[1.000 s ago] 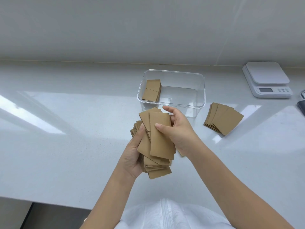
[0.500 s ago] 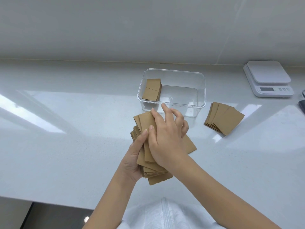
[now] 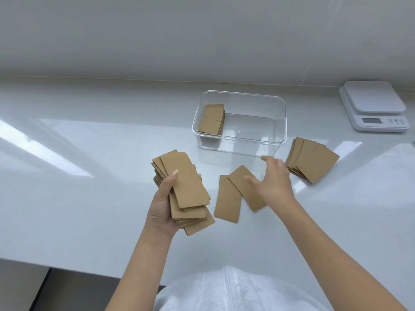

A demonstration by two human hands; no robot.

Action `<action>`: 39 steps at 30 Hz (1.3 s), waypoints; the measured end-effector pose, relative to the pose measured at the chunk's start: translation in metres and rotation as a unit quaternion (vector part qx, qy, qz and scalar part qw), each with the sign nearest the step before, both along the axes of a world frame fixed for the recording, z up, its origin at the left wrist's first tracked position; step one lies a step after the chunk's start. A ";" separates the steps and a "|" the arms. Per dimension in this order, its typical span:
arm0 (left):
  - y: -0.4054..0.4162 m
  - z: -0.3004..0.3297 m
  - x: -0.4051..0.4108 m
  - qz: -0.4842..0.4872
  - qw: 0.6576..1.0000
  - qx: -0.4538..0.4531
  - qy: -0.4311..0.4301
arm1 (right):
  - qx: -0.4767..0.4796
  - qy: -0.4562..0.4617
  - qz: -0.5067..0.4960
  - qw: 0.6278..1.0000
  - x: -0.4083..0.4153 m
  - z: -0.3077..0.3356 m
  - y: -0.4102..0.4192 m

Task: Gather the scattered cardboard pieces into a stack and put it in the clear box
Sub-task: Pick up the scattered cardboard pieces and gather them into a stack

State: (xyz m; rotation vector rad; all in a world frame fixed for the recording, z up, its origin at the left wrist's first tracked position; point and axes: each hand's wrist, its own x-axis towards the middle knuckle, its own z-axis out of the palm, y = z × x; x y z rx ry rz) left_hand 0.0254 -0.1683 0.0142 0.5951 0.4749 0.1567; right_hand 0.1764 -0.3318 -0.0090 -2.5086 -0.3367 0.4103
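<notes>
The clear box (image 3: 240, 140) stands on the white surface (image 3: 89, 176); inside, at its left end, lies a small pile of cardboard (image 3: 212, 118). In front of the box, the left hand (image 3: 164, 207) grips an uneven cardboard stack (image 3: 184, 191). The right hand (image 3: 272, 182), open and blurred, hovers over two loose pieces (image 3: 233, 196). To the right of the box lies a fanned pile (image 3: 312, 162).

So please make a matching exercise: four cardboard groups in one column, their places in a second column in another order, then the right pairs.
Things:
1. big cardboard stack
2. small stack
3. fanned pile
4. two loose pieces

Places:
A. on the counter, right of the clear box
B. in the left hand
C. on the counter under the right hand
D. inside the clear box

Pairs: 1-B, 2-D, 3-A, 4-C
</notes>
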 end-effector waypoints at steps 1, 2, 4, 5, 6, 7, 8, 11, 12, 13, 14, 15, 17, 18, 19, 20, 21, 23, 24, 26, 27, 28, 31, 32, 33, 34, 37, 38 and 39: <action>0.002 -0.001 0.000 0.008 1.000 -0.001 0.003 | -0.059 0.039 0.003 0.998 -0.001 -0.009 -0.003; 0.002 -0.001 0.001 0.013 1.000 -0.002 0.007 | -0.111 0.048 0.016 0.993 -0.004 -0.017 -0.005; 0.003 -0.002 0.001 0.021 1.000 -0.003 0.017 | -0.170 0.019 0.043 0.984 -0.010 -0.028 -0.004; 0.003 -0.002 0.001 0.021 1.000 -0.001 0.020 | -0.173 0.013 0.045 0.984 -0.011 -0.030 -0.003; 0.003 -0.002 0.001 0.020 1.000 0.002 0.023 | -0.169 0.017 0.041 0.985 -0.010 -0.030 -0.002; 0.003 -0.001 0.000 0.020 0.999 0.005 0.024 | -0.164 0.028 0.035 0.986 -0.008 -0.030 -0.001; 0.002 -0.001 -0.001 0.023 0.999 0.009 0.024 | -0.160 0.038 0.029 0.986 -0.005 -0.028 -0.001; 0.004 -0.001 -0.003 0.035 0.999 0.021 0.027 | -0.112 0.063 0.026 0.991 0.002 -0.022 -0.008; 0.004 0.000 -0.004 0.036 0.999 0.026 0.028 | -0.071 0.077 0.022 0.994 0.005 -0.018 -0.012; 0.005 0.000 -0.004 0.037 0.998 0.031 0.030 | -0.030 0.086 0.017 0.996 0.006 -0.015 -0.016; 0.006 0.000 -0.005 0.038 0.998 0.036 0.032 | 0.004 0.087 0.014 0.996 0.007 -0.011 -0.019; 0.007 -0.001 -0.005 0.040 0.998 0.039 0.031 | 0.029 0.083 0.009 0.996 0.008 -0.007 -0.021; 0.009 -0.002 -0.007 0.044 0.998 0.039 0.031 | 0.092 0.097 -0.012 0.991 0.008 -0.002 -0.023; 0.010 -0.003 -0.007 0.046 0.998 0.038 0.031 | 0.133 0.120 -0.027 0.984 0.006 0.001 -0.022; 0.010 -0.003 -0.007 0.048 0.998 0.035 0.031 | 0.169 0.151 -0.045 0.973 0.003 0.001 -0.019; 0.012 -0.004 -0.008 0.049 0.998 0.032 0.031 | 0.187 0.184 -0.059 0.963 -0.001 0.001 -0.014; 0.013 -0.004 -0.008 0.052 0.998 0.029 0.031 | 0.183 0.208 -0.066 0.959 -0.008 -0.002 -0.008; 0.017 -0.005 -0.008 0.057 0.998 0.021 0.034 | 0.132 0.218 -0.058 0.965 -0.020 -0.014 0.006; 0.018 -0.004 -0.008 0.059 0.997 0.019 0.035 | 0.091 0.206 -0.049 0.973 -0.026 -0.019 0.011; 0.022 -0.003 -0.009 0.058 0.998 0.017 0.035 | -0.005 0.158 -0.023 0.987 -0.033 -0.026 0.021; 0.024 -0.003 -0.009 0.055 0.998 0.016 0.036 | -0.041 0.140 -0.014 0.989 -0.035 -0.026 0.024; 0.027 -0.003 -0.010 0.053 0.998 0.018 0.039 | -0.063 0.128 -0.007 0.990 -0.037 -0.024 0.027; 0.036 -0.002 -0.010 0.041 0.997 0.028 0.054 | -0.095 0.119 -0.014 0.988 -0.042 -0.023 0.036; 0.041 -0.002 -0.011 0.035 0.997 0.030 0.060 | -0.102 0.111 -0.017 0.988 -0.045 -0.022 0.041; 0.044 -0.002 -0.011 0.029 0.997 0.032 0.066 | -0.108 0.106 -0.022 0.988 -0.047 -0.021 0.045; 0.046 -0.002 -0.011 0.023 0.996 0.037 0.072 | -0.110 0.101 -0.032 0.988 -0.049 -0.021 0.049; 0.058 0.002 -0.015 0.001 0.994 0.057 0.089 | -0.098 0.096 -0.086 0.987 -0.056 -0.021 0.061; 0.062 0.002 -0.017 -0.003 0.994 0.063 0.094 | -0.094 0.094 -0.102 0.986 -0.059 -0.021 0.063; 0.066 0.003 -0.019 -0.006 0.993 0.067 0.097 | -0.095 0.093 -0.115 0.984 -0.060 -0.022 0.064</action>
